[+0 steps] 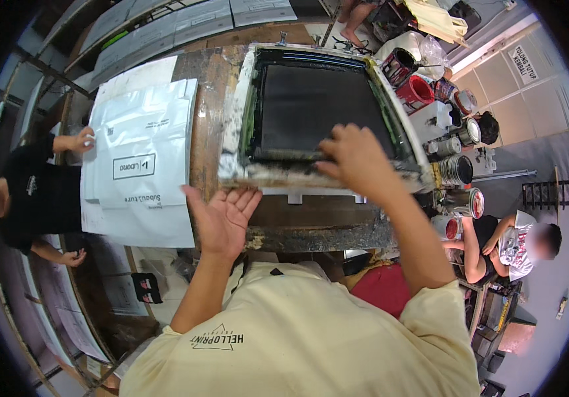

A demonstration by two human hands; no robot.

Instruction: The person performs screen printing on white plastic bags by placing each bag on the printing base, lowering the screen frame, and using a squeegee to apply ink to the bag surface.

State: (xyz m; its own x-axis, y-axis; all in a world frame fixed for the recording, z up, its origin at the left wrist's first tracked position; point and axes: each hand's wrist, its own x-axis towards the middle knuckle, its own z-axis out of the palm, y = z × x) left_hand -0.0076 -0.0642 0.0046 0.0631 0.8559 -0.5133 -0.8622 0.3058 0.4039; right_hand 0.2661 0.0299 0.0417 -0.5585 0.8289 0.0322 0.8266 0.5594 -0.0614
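Observation:
A screen printing frame (327, 177) with pale, ink-stained edges lies on the worktable in front of me. Dark mesh (324, 106) fills it, with wet black ink along its inner borders. My left hand (223, 218) is palm up at the frame's near left edge, fingers stretched and fingertips close under that edge; whether they touch it I cannot tell. My right hand (354, 159) is over the near right part of the mesh, slightly blurred, its bent fingers apart and nothing visible in them. White printed plastic mailer bags (140, 159) lie to the left of the frame.
A person in a black shirt (40, 185) stands at the left, one hand at the bags. Ink cans and tubs, including a red tub (415, 92), line the right side. Another person (516, 245) sits far right. Racks with white bags (198, 23) stand behind. The wooden worktable (206, 132) is ink-stained.

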